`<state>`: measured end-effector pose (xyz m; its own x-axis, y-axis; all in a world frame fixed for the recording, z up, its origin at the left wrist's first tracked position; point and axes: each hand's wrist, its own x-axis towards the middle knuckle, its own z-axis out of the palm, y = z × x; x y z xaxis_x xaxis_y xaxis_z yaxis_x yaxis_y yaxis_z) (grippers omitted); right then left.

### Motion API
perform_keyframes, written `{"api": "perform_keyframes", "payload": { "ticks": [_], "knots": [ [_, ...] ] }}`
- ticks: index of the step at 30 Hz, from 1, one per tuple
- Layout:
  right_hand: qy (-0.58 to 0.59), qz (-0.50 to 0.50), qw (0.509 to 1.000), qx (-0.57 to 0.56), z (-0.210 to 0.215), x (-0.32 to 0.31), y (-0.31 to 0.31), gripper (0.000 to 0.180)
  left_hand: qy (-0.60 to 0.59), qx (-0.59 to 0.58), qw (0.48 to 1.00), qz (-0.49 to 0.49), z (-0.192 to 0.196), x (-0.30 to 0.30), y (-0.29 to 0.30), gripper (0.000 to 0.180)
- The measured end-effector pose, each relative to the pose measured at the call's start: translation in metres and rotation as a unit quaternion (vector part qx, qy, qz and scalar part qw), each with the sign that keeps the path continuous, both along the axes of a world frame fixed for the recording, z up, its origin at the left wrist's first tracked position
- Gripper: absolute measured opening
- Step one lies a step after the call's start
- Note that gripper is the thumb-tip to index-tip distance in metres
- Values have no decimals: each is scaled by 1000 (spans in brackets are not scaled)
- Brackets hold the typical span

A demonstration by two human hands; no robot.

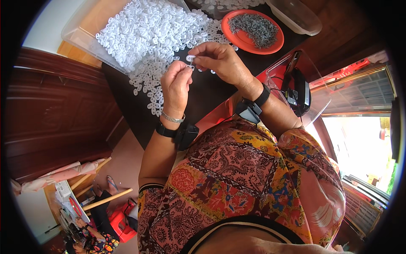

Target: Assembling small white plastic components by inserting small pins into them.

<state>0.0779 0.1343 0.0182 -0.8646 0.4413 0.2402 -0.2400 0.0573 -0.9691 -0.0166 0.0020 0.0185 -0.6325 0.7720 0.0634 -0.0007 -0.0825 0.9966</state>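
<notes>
My left hand (pixel 175 84) and my right hand (pixel 220 61) meet above a dark table (pixel 207 91). Between their fingertips they pinch a small white plastic piece (pixel 190 59). The left fingers close on its lower part, the right fingers on its upper part. Just beyond the hands lies a large heap of similar white plastic pieces (pixel 148 29), spilling down the table toward my left wrist. An orange plate (pixel 245 40) with a pile of small grey metal parts (pixel 258 27) sits to the right of the heap. Both wrists wear black bands.
A clear plastic tub (pixel 84 29) lies behind the heap at the left. Another clear container (pixel 296 17) sits at the far right. A clear stand with a black device (pixel 298 91) is by my right forearm. Dark wooden furniture (pixel 55 110) runs along the left.
</notes>
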Motion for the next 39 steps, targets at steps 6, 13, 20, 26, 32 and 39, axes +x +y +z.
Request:
{"api": "perform_keyframes", "payload": {
  "ticks": [6,13,20,26,32,39],
  "knots": [
    [13,-4,1000,-24,-1,1,1,18,41,-5,999,16,-2,1,0,14],
    [-3,22,996,-81,1,1,3,19,24,0,1000,15,-1,0,1,13],
    [3,11,999,-51,1,1,-1,19,25,-6,1000,17,-1,0,1,12],
    [-23,8,1000,-10,-3,2,-7,19,1,0,1000,16,-5,-2,0,13],
    [19,-7,999,29,-4,4,-13,26,-17,-2,1000,13,0,1,0,14],
    [15,-2,1000,18,1,11,-16,28,10,8,1000,-15,2,0,-1,15]
  ]
}}
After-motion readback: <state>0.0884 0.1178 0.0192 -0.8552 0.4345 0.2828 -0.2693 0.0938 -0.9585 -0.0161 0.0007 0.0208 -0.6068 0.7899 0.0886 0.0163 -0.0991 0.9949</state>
